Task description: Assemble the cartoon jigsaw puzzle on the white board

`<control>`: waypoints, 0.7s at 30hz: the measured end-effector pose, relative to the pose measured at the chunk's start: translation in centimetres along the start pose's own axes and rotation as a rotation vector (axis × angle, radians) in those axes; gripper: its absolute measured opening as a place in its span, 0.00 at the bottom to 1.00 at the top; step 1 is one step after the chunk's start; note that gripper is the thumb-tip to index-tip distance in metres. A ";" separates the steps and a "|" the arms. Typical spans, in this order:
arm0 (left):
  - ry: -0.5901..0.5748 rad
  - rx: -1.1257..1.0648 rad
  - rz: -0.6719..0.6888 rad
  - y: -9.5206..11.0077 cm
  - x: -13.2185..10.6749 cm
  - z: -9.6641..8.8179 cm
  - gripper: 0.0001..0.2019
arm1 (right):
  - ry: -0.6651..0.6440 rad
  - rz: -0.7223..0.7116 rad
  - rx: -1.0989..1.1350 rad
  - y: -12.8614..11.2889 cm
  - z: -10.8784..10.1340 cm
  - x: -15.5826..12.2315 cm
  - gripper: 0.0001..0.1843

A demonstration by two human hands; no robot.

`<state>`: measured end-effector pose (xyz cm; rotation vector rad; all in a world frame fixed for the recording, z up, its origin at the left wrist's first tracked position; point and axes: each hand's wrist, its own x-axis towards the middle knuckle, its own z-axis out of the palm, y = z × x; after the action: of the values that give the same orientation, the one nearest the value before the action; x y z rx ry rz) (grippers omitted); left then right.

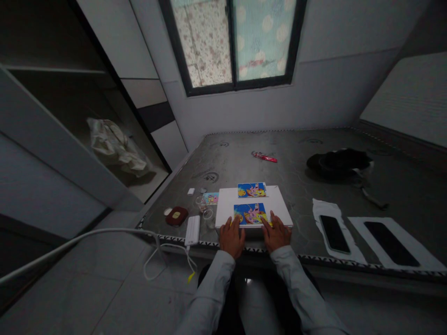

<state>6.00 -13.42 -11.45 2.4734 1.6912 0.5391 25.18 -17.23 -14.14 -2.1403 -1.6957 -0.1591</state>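
Note:
A white flat box (279, 197) lies in front of me near the edge of the grey platform. On it rest two colourful cartoon pictures: an upper picture (252, 190) and a lower picture (249, 213) closer to me. My left hand (232, 238) touches the lower picture's left corner and the box's front edge, fingers stretched out. At the opposite corner, the fingers of my right hand (277, 232) reach onto the picture and box, spread apart. Neither hand grips anything. Left of the box lies another cartoon picture (210, 198).
Left of the box are a white power bank (193, 230) with a cable, a brown case (177, 216) and clear round items (207, 214). To the right, a phone (334, 233) and a dark slab (391, 243) lie on white sheets. Farther back are a red item (265, 157) and a black bag-like thing (338, 163).

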 end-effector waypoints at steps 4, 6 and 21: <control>0.003 0.006 -0.022 0.1 0.2 -0.2 0.28 | 0.005 0.030 0.008 0.6 -0.1 0.0 0.27; 0.015 0.009 -0.029 0.1 0.5 -0.4 0.28 | 0.007 0.030 0.016 0.7 -0.2 -0.1 0.27; -0.002 -0.012 0.014 -0.2 2.1 -0.2 0.27 | -0.055 -0.020 0.128 0.0 0.2 1.1 0.32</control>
<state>6.46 -11.45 -10.81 2.4788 1.6666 0.5467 25.45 -16.13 -13.94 -2.0520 -1.7092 0.0032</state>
